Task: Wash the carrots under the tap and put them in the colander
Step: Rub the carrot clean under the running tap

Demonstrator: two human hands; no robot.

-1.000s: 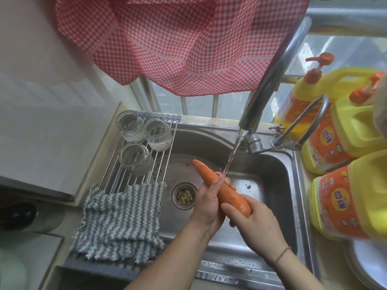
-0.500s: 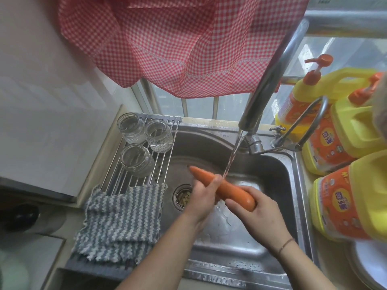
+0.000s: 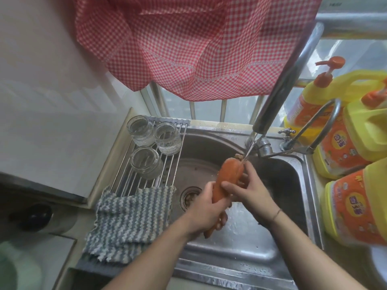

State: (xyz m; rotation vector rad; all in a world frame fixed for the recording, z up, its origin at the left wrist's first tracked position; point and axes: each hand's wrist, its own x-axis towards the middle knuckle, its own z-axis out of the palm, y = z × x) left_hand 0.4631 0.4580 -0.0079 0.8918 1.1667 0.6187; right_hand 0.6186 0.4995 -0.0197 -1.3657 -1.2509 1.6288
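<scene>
Orange carrot (image 3: 229,174); red-white gingham curtain (image 3: 188,42); grey-striped cloth (image 3: 129,222).

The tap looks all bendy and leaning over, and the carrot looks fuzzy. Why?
Head view: the wide-angle lens bends straight things near the edges, so the tap seems to lean; the carrot is slightly smeared, likely motion blur, in the left hand and right hand; daylight from the window brightens the yellow bottles.

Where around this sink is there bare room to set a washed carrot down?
Free: the sink floor nearest the person, below both hands, and the rack bars between the three glass jars and the striped cloth. Crowded: the right rim, packed with yellow detergent jugs. No colander is in view.
</scene>
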